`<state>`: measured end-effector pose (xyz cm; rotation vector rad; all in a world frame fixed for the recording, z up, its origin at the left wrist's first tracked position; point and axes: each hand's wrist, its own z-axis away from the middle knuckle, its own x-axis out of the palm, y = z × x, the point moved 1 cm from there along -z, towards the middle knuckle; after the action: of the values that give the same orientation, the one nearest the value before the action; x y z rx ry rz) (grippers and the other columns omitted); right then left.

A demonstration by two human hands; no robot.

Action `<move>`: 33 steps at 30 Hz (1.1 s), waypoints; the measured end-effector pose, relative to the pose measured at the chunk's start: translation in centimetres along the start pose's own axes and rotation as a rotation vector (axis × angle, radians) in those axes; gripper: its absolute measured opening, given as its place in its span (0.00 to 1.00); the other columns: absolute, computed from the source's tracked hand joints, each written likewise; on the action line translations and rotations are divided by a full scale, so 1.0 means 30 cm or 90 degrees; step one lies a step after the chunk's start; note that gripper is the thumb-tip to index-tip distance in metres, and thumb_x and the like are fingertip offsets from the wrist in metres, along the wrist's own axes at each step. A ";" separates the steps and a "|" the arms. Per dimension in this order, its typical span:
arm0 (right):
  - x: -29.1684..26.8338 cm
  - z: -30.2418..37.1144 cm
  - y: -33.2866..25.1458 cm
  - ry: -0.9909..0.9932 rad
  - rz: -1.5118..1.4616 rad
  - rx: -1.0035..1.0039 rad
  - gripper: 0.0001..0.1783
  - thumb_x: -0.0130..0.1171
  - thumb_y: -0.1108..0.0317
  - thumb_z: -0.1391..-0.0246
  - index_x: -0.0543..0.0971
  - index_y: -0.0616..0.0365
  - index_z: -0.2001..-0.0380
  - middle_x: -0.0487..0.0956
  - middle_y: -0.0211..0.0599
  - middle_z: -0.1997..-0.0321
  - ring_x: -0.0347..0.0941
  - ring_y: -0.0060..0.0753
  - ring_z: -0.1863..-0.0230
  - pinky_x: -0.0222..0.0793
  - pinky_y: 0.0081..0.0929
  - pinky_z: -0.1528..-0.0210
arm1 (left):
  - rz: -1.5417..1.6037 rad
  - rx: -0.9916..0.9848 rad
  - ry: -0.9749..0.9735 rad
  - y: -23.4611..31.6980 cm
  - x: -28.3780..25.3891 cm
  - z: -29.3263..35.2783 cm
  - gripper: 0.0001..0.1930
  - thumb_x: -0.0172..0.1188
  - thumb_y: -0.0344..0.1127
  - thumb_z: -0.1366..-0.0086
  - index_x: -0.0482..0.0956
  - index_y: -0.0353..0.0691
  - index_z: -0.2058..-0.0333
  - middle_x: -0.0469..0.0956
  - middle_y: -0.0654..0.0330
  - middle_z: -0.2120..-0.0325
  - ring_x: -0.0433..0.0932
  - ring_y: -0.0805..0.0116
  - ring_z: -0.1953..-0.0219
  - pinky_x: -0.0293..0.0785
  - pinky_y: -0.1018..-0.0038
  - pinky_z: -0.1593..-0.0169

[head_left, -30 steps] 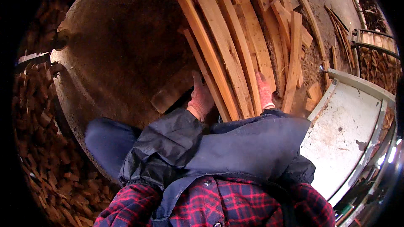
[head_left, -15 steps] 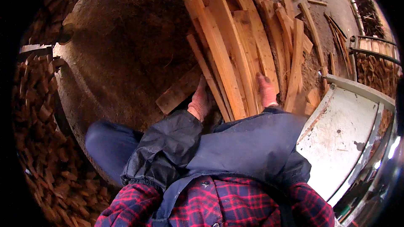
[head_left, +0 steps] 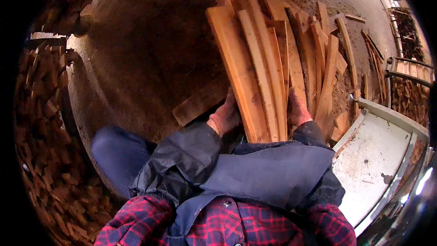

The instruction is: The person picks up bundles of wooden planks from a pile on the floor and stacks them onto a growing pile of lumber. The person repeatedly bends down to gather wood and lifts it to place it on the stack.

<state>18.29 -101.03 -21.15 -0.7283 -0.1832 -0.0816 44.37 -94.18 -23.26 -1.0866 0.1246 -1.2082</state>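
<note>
Several long sawn wood slats lie side by side in a bundle, their near ends close to my lap. On the bundle's left side, my left hand presses against the outer wide slat, its fingers partly hidden beneath. Opposite it, my right hand holds the bundle's right side, with most of its fingers out of sight behind the wood. A narrow, paler slat runs along the middle of the bundle. Both hands appear to wear pinkish work gloves.
More loose slats lie to the right of the bundle. A short board rests on the dirt floor left of my left hand. At right stands a worn white panel with a metal frame. Stacked firewood lines the far left.
The bundle has shifted and turned between my hands, and a wide face now shows at its left where a thin strip was. My hands stay on both sides, while the view has moved slightly.
</note>
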 end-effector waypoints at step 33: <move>-0.015 -0.079 -0.068 -0.075 0.149 0.033 0.47 0.66 0.58 0.50 0.56 0.60 0.31 0.69 0.41 0.36 0.67 0.37 0.38 0.61 0.34 0.35 | -0.624 0.149 -0.145 -0.039 0.037 0.053 0.42 0.67 0.57 0.42 0.63 0.43 0.35 0.68 0.61 0.38 0.64 0.61 0.36 0.57 0.61 0.31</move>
<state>17.87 -104.13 -21.63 -0.6993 -0.2107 0.1884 44.97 -94.03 -21.09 -1.0857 -0.7923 -1.8782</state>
